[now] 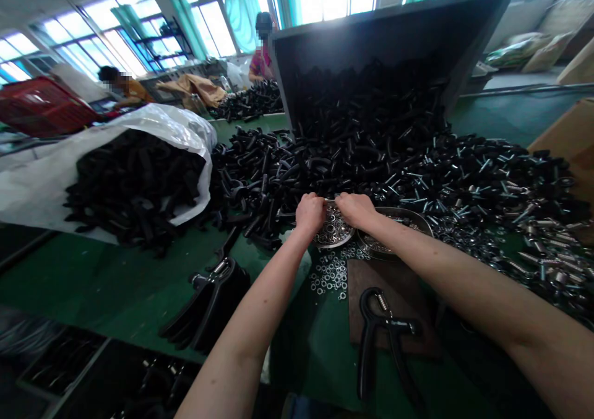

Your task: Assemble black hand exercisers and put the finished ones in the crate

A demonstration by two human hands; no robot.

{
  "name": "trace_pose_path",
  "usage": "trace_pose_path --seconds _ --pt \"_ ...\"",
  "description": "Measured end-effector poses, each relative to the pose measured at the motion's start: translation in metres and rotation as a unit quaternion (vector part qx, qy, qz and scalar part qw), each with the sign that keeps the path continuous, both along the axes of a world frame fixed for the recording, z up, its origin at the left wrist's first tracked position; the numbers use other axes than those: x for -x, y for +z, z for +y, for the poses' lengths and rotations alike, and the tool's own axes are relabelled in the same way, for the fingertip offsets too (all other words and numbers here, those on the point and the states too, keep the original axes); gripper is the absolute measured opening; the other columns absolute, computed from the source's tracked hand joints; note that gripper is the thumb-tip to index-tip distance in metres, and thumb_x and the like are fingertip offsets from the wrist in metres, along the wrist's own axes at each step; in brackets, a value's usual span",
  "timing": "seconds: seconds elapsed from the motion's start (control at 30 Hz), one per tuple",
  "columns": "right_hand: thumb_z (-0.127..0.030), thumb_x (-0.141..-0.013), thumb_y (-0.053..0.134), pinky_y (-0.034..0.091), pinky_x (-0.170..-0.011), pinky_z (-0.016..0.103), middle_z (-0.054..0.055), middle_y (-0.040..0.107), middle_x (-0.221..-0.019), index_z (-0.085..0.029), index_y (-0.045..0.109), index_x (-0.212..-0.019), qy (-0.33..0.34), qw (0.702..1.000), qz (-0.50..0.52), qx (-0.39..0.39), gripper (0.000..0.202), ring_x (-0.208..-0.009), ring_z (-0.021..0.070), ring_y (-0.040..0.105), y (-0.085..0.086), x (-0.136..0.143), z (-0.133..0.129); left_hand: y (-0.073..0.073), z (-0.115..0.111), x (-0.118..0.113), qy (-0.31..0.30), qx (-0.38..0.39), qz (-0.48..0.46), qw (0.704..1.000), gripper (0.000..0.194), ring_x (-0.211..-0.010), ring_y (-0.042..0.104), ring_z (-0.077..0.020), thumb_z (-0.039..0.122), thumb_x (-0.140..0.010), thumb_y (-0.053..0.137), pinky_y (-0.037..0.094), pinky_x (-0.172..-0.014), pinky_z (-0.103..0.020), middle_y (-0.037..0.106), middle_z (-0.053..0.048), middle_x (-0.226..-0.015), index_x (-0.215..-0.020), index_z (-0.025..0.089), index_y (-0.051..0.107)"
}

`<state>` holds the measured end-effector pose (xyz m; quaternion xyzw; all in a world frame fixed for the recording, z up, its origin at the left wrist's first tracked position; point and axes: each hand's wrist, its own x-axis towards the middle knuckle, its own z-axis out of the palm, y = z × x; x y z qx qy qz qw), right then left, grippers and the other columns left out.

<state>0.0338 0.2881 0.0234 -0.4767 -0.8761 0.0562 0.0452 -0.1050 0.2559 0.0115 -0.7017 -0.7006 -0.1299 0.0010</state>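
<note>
Both arms reach forward to a round metal dish (335, 244) of small rings and metal bits. My left hand (310, 213) is closed at the dish's left rim, and my right hand (355, 209) is closed at its right rim. What the fingers hold, if anything, is hidden. An oval metal tray (427, 224) stands under my right forearm. Loose washers (330, 273) lie in front of the dish. Nearer, a black hand grip with a spring (369, 345) rests partly on a brown board (359, 273). Several similar grips (211, 311) are stacked to the left.
Black handles (260, 171) are heaped behind the hands, spilling from a large tilted bin (394, 41). A white sack (185, 122) of black parts lies left. Bolts and springs (547, 246) spread right. Two people (264, 60) are in the background.
</note>
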Motion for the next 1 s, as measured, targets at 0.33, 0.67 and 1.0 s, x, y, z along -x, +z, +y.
trace_pose_path --seconds 0.33,0.67,1.0 --pt "-0.016 -0.076 0.047 0.046 -0.056 0.027 0.003 0.063 -0.076 -0.014 0.061 -0.098 -0.075 0.955 0.262 0.113 0.026 -0.059 0.0129 0.057 0.004 -0.059 -0.026 0.007 0.026 -0.015 -0.025 0.078 0.021 0.996 0.026 -0.095 0.061 -0.0237 0.022 -0.082 0.051 0.046 -0.082 -0.031 0.069 -0.011 -0.099 -0.098 0.02 0.071" --pt "-0.03 -0.074 0.059 0.046 -0.047 0.024 0.001 0.065 -0.075 -0.018 0.052 -0.09 -0.136 0.775 0.546 0.289 0.021 -0.051 0.0099 0.056 -0.006 -0.109 -0.08 0.002 0.017 -0.041 -0.032 0.099 -0.007 0.995 0.022 -0.096 0.062 -0.0257 0.028 -0.077 0.057 0.047 -0.083 -0.033 0.069 -0.012 -0.098 -0.092 0.019 0.072" --pt "-0.038 -0.08 0.055 0.045 -0.048 0.025 0.004 0.067 -0.08 -0.018 0.053 -0.086 -0.127 0.81 0.499 0.282 0.021 -0.053 0.0111 0.057 -0.006 -0.122 -0.123 0.014 0.008 -0.031 -0.019 0.051 -0.156 0.986 0.019 -0.09 0.06 -0.0206 0.027 -0.082 0.052 0.045 -0.079 -0.03 0.067 -0.009 -0.095 -0.092 0.017 0.065"
